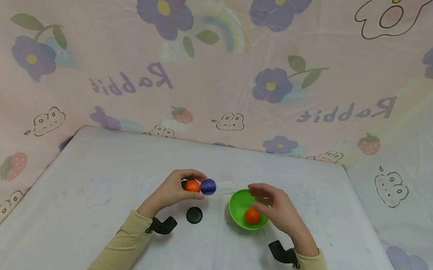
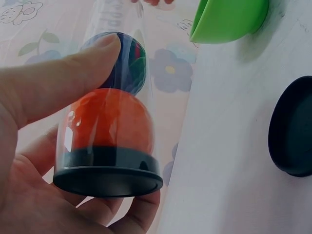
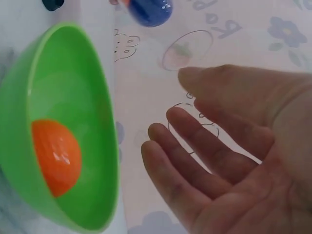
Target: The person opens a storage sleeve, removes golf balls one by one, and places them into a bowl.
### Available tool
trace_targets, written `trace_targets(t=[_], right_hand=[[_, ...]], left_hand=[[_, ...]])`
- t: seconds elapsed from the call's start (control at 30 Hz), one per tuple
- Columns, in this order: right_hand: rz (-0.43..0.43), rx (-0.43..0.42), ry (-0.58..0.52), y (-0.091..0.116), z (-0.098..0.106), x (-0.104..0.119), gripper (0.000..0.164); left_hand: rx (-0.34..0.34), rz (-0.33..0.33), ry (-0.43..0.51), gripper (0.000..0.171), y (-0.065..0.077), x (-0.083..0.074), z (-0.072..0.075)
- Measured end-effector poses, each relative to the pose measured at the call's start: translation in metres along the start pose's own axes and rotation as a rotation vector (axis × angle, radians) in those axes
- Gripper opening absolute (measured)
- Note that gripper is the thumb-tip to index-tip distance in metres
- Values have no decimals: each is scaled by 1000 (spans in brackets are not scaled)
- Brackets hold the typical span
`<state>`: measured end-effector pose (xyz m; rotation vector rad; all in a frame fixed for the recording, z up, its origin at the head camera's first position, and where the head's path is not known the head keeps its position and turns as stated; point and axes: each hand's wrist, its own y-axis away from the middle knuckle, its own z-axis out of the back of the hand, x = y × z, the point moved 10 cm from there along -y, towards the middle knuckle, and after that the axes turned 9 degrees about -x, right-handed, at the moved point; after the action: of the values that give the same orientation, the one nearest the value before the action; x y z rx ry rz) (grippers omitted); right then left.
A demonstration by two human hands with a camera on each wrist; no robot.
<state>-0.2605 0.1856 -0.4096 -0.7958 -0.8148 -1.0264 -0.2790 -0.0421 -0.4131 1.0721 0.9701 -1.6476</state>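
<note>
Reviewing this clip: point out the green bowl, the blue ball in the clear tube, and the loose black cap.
green bowl (image 3: 73, 83): right wrist view, bare inner wall
blue ball (image 1: 208, 186): head view, middle of its visible side
loose black cap (image 1: 194, 215): head view, middle of its face

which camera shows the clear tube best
The left wrist view: the clear tube is large there, its black end cap, orange ball and blue ball all distinct, though the left hand covers part. The head view shows it small and faint; the right wrist view catches mainly its far end and the blue ball.

The backdrop cloth (image 1: 217, 74) reads "Rabbit" twice, mirrored.
</note>
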Motion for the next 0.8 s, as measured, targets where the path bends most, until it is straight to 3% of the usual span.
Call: trace_targets(t=[0.8], right_hand=[[-1, 28, -109, -4, -3, 14, 44]], left_hand=[[20, -32, -7, 44, -1, -6, -8]])
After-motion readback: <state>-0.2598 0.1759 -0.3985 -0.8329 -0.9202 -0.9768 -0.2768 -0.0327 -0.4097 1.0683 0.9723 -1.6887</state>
